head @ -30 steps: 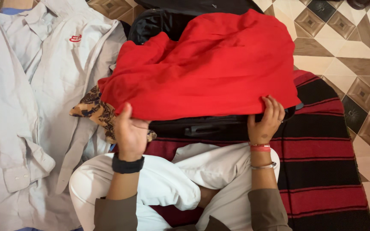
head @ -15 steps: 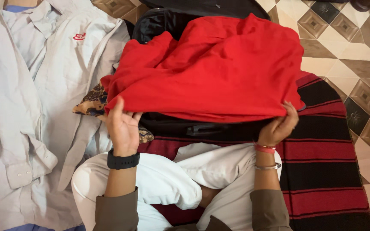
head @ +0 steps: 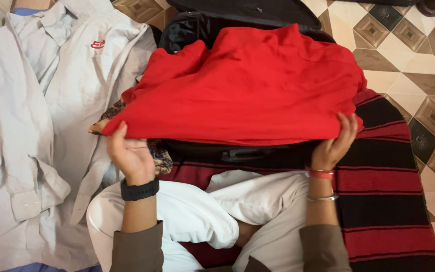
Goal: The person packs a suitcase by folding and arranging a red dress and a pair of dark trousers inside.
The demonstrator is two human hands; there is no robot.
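The red garment (head: 247, 85) lies spread over the open black suitcase (head: 237, 20) at upper centre, not yet tucked in. The left hand (head: 129, 153) and right hand (head: 336, 143) pinch its near corners, fingers closed on cloth. A pale shirt (head: 36, 100) at left stays unpacked.

Left hand (head: 129, 153) and right hand (head: 334, 143) raised apart, fingers (head: 349, 126) apparently curled, gripping.

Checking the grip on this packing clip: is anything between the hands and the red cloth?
Nothing visible. The left hand and right hand each grip the near edge of the red cloth directly, over the black suitcase.
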